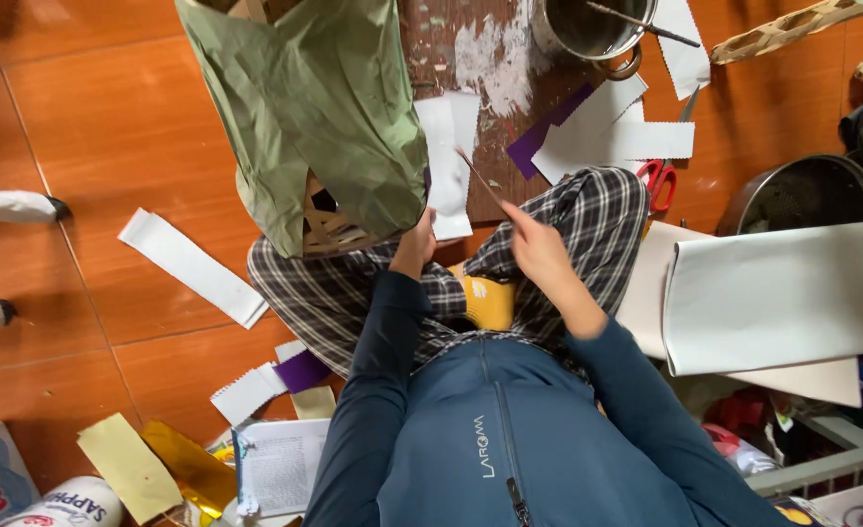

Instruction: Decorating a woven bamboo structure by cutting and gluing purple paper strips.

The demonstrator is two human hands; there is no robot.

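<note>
Head view, person seated on the floor. Left hand (418, 237), centre frame, grips the lower edge of a bamboo frame covered in green paper (319, 107), upper centre. Right hand (539, 244), just right of it, pinches a thin brush (480, 179) angled toward the white paper strip (448, 161) on a paint-stained board (495, 59).

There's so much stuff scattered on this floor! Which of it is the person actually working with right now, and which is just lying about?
In use:
- green paper-covered frame, held by the left hand
- thin brush, held in the right hand

Lying about:
- red-handled scissors
- metal pot
- purple paper scrap
- white paper strip
- large white paper roll
</note>
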